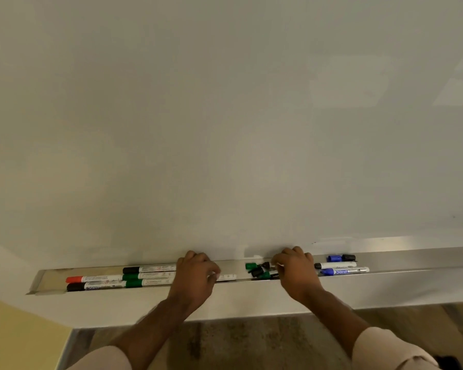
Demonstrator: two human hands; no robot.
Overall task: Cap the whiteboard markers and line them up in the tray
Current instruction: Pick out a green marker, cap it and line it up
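At the left end of the tray [412,259], 5 capped markers [123,279] lie in rows; the left hand [195,273] pinches a white marker [226,276] down in the channel; the right hand [296,268] curls among loose caps [257,269], what it grips I cannot tell; 2 markers [342,268] wait farther right. Capping seems half done; next comes matching a cap. Whiteboard [225,116] above, speckled floor [251,343] below.

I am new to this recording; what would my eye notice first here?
Two hands reach into the long tray under the whiteboard: the left hand grips a marker, the right hand sits beside loose green and black caps. Capped markers lie lined up at the left.
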